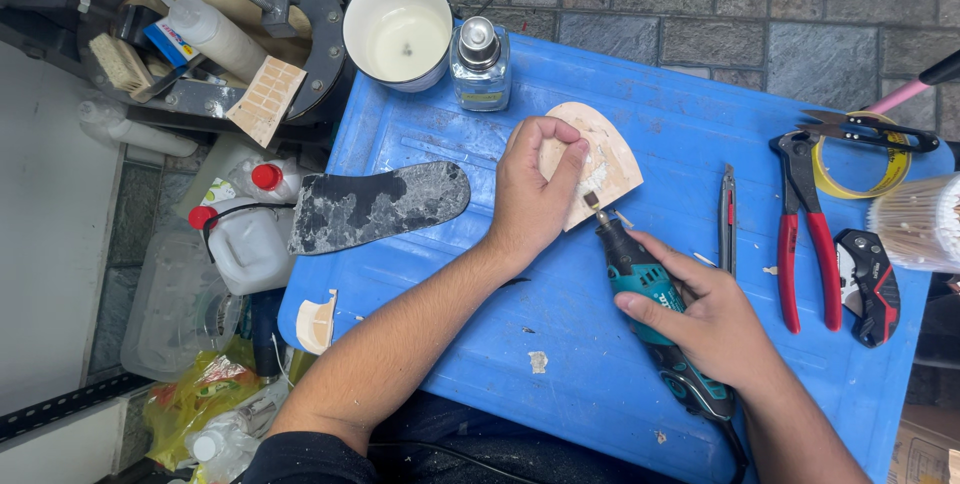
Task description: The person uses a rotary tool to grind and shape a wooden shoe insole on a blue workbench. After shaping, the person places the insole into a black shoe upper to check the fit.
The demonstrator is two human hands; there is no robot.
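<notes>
A tan, half-round leather piece (600, 159) lies flat on the blue plastic table (650, 114), a little above the middle of the tabletop. Its lower edge bears a pale, roughened patch where the bit of a teal rotary tool (655, 314) meets it. The left hand (530, 194) rests on the piece's left side, fingers curled and pressing it down, the thumb and forefinger pinching its upper edge. The right hand (710, 329) is closed around the tool's body, forefinger stretched along the housing, with the tool angled up and to the left.

Left of the left hand, a dark, mottled shoe insole (380, 206) lies flat and overhangs the table's left edge. At the far edge stand a white cup (398, 32) and, just beside it, a small clear glass bottle with a metal cap (479, 66). Right of the leather piece lie a slim knife (727, 219), red-handled pliers (808, 234), a roll of yellow tape (860, 169) and a folding utility knife (868, 284). A small curved tan offcut (318, 322) sits at the table's lower left corner.
</notes>
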